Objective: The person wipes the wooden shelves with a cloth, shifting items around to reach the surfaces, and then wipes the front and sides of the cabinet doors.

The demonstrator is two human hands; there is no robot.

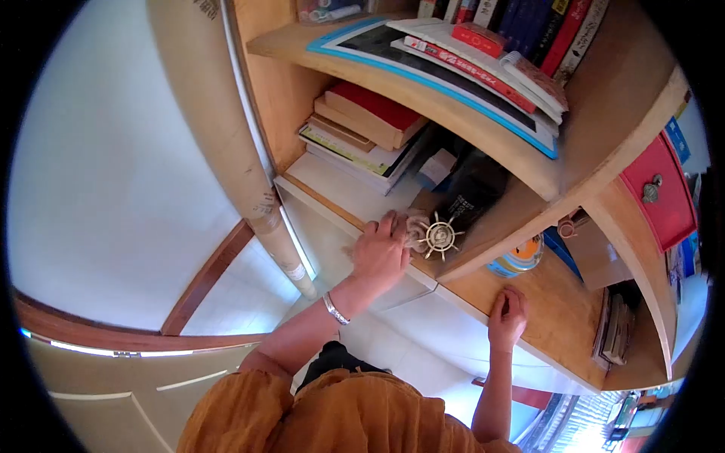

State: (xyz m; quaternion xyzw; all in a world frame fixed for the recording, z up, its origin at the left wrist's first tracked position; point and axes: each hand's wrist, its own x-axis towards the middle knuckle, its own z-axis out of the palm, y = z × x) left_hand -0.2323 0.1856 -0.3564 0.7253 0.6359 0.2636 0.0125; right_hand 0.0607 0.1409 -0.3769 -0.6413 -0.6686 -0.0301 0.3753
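Fingers curled, my left hand (380, 255) grips a crumpled beige-grey cloth (414, 229) at the front edge of the lower shelf; a bracelet is on that wrist. Right beside the cloth is a small ship's-wheel ornament (440, 236), with a dark object (474, 192) bearing pale print behind it. My right hand (508, 318) rests at the front edge of the wooden shelf to the right. Its fingers are curled in, and nothing shows in them.
Stacked books (370, 124) fill the left of the lower shelf. Above them, a blue-edged board (453, 87) lies under papers and books. A round tin (519, 255) stands behind the divider, near a red drawer (658, 192). A long cardboard tube (219, 128) leans at left.
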